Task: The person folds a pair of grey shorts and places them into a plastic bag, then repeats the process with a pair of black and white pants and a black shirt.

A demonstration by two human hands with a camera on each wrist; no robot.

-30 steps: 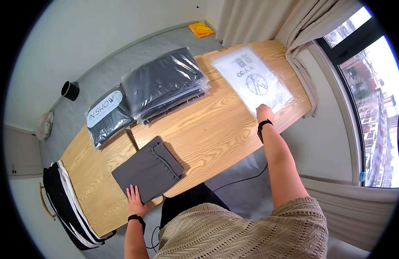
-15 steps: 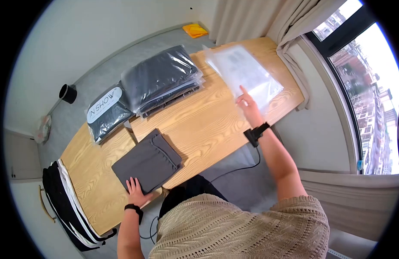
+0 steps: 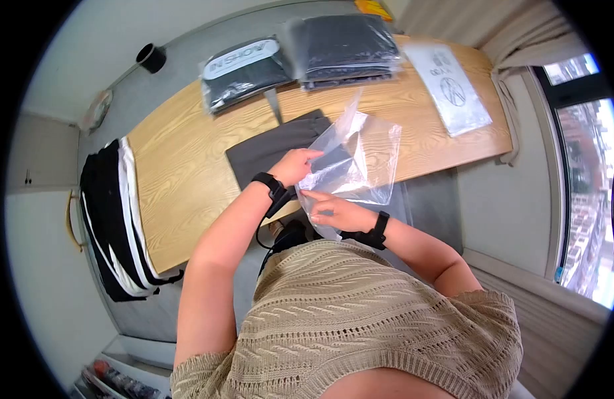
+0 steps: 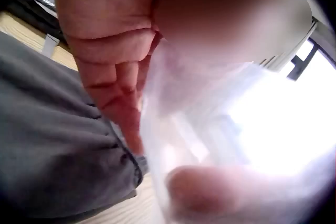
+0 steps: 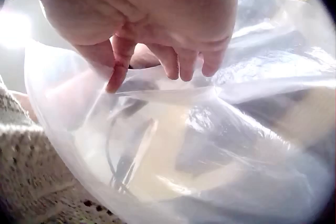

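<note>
Both grips are on the clear bag, held in the air just over the near edge of the folded grey garment. Left grip pinches the bag's upper mouth edge, fingers curled on the film. Right grip pinches the lower edge, nearer the body than the garment. Wrist views show film between thumb and fingers on both sides, mouth looks partly spread. Bag looks empty. Garment lies flat on the bench, no grip on it. My read: fold done, bag in hand and opening; garment not yet inside, mouth not closed. Beyond the garment: INSHOW pack, stack of bagged dark clothes; flat printed bags beyond, to its right.
</note>
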